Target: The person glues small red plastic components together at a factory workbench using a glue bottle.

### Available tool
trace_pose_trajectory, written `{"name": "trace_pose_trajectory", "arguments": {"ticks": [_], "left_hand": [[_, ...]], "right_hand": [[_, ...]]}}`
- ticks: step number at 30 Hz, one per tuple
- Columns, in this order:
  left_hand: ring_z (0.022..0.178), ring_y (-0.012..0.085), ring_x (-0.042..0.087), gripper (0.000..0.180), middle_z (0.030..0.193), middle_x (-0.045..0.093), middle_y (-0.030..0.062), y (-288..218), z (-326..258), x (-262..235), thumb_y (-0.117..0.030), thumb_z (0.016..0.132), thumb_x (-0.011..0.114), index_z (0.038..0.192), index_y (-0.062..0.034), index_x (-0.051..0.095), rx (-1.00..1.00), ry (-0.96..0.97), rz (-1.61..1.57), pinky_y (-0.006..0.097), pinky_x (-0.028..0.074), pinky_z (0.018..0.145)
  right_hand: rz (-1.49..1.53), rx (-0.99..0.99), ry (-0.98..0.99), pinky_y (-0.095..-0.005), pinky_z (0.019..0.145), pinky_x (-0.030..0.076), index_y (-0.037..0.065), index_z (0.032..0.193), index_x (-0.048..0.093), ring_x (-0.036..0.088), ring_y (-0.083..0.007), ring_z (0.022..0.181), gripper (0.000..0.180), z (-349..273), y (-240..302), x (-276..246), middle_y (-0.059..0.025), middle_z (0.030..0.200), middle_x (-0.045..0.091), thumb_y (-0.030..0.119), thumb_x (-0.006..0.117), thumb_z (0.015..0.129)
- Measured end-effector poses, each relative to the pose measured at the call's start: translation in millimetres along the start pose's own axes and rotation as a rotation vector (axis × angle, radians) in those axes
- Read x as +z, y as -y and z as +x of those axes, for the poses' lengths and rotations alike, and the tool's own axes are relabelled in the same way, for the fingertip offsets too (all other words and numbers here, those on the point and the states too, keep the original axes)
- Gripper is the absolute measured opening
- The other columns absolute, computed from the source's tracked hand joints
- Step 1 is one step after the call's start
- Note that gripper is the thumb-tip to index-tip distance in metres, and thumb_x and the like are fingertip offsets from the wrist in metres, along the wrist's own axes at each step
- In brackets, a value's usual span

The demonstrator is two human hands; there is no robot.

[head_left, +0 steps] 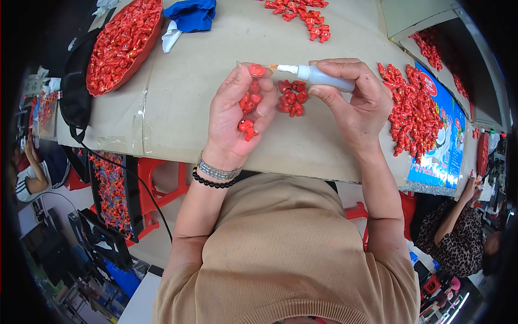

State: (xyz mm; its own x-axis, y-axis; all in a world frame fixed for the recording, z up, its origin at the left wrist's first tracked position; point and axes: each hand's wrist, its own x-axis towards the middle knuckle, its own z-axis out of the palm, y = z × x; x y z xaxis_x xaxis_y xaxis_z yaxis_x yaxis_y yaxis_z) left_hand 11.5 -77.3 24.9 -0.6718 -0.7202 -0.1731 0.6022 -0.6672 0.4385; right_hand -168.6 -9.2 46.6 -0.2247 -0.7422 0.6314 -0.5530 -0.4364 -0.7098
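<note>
Between the thumb and fingers of my left hand (pixel 229 110) is a small red plastic piece (pixel 257 70) with its round flat face turned up. More small red figures (pixel 247 128) lie in that palm, partly covered by the curled fingers. My right hand (pixel 364 102) grips a whitish squeeze bottle (pixel 329 79) held nearly level. Its thin nozzle tip (pixel 273 67) points left, right beside the red piece; whether they touch I cannot tell. On the table just behind my left fingers sits a little cluster of red figures (pixel 292 98).
A red bowl (pixel 154 46) heaped with red figures stands at the far left, near a blue cloth (pixel 191 15). A large pile of figures (pixel 413 110) lies to the right, by a blue printed sheet (pixel 440 140). Other people sit at both sides.
</note>
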Motion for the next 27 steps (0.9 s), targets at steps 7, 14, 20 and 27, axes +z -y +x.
{"name": "trace_pose_trajectory", "arguments": {"ticks": [7,14,20,27], "left_hand": [[0.056,0.0124,0.049,0.032,0.082,0.061,0.0059,-0.2,-0.7,0.0,-0.03,0.1,0.044,0.098,-0.0017,0.059,-0.002,0.004,-0.012,0.021,0.034,0.035],[0.056,0.0116,0.048,0.03,0.083,0.061,0.0044,0.3,0.4,0.3,-0.028,0.1,0.046,0.101,-0.001,0.059,0.045,0.005,0.011,0.021,0.034,0.035],[0.055,0.0096,0.047,0.028,0.085,0.06,0.0037,0.7,0.2,2.3,-0.026,0.098,0.049,0.106,-0.0011,0.058,0.099,-0.001,0.076,0.02,0.033,0.035],[0.056,0.0088,0.045,0.027,0.092,0.059,0.0052,0.1,0.1,2.9,-0.025,0.098,0.051,0.112,-0.0021,0.054,0.154,-0.021,0.101,0.019,0.033,0.036]], "right_hand": [[-0.019,-0.005,0.003,-0.0267,0.068,0.053,0.0,0.09,0.067,0.067,-0.0181,0.078,0.027,-0.4,-1.1,-0.1,-0.0077,0.088,0.069,-0.001,0.079,0.065],[0.002,-0.001,-0.007,-0.0268,0.068,0.053,0.0,0.09,0.067,0.067,-0.0179,0.079,0.027,-0.1,1.8,-0.3,-0.0078,0.088,0.069,-0.001,0.079,0.065],[0.009,-0.01,0.02,-0.0265,0.067,0.053,0.001,0.09,0.067,0.067,-0.0179,0.079,0.028,0.2,2.2,-1.1,-0.0079,0.088,0.069,-0.001,0.079,0.065],[0.011,-0.019,0.026,-0.0267,0.067,0.053,0.001,0.09,0.067,0.067,-0.0182,0.079,0.028,-0.4,1.1,-0.4,-0.0081,0.088,0.069,-0.002,0.079,0.065]]}}
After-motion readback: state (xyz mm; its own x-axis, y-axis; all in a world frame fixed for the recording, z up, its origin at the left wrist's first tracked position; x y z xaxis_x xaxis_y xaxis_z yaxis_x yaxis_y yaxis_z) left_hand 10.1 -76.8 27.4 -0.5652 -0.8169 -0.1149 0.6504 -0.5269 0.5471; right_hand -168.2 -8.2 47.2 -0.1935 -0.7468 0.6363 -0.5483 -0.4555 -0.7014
